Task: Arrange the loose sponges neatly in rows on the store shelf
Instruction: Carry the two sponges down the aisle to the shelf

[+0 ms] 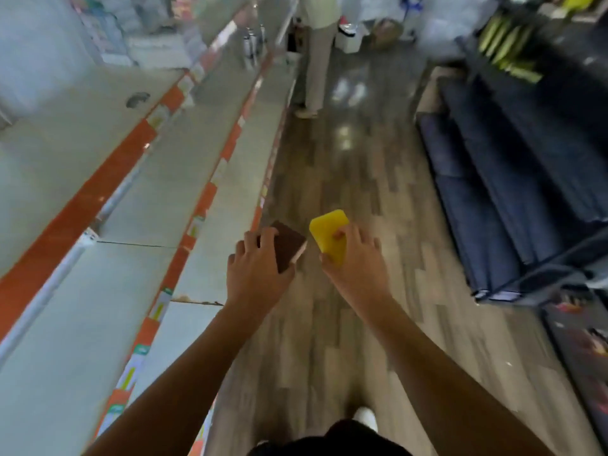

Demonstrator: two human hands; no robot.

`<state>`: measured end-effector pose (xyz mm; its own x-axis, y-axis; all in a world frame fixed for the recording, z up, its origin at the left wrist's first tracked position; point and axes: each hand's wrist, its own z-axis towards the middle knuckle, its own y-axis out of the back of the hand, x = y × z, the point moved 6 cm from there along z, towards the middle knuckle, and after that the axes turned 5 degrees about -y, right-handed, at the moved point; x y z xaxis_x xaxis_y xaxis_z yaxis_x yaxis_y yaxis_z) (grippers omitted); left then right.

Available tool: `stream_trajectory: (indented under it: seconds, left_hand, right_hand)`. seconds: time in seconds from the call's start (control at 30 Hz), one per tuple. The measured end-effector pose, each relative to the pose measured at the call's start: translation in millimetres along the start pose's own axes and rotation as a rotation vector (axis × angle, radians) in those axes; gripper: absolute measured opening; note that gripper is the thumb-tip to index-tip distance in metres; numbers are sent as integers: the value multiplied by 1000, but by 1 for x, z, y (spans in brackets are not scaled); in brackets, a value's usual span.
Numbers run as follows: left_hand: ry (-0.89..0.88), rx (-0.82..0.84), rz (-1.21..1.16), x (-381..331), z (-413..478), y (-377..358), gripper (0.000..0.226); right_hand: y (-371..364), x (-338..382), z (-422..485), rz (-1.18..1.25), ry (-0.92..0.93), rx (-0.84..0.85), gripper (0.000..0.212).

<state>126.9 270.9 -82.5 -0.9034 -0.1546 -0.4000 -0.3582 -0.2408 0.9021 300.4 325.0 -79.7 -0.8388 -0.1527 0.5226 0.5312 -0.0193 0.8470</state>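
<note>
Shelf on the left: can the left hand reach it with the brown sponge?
Probably yes. The left hand, holding the brown sponge, is just beside the shelf edge, and nothing lies between them.

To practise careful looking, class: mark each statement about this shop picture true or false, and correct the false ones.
1. The left hand holds a brown sponge. True.
2. The right hand holds a green sponge. False: it holds a yellow sponge.
3. Both sponges already lie in a row on a shelf. False: both are held in the air over the wooden floor, to the right of the shelf.
4. Orange strips run along the shelf edges. True.
5. Another person stands further down the aisle. True.
</note>
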Motion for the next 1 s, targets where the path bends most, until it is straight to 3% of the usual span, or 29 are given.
stream_trajectory:
  seconds: [0.23, 0.5, 1.0]
  left_hand:
    - [-119, 78, -74, -100, 5, -81, 66]
    - [-166, 78, -37, -177, 38, -127, 68]
    - [-204, 157, -43, -198, 169, -191, 67]
  right_hand:
    - [39, -120, -12, -2, -172, -27, 48]
    - [72, -206, 17, -11, -209, 1, 49]
    - [66, -252, 145, 14, -280, -13, 50]
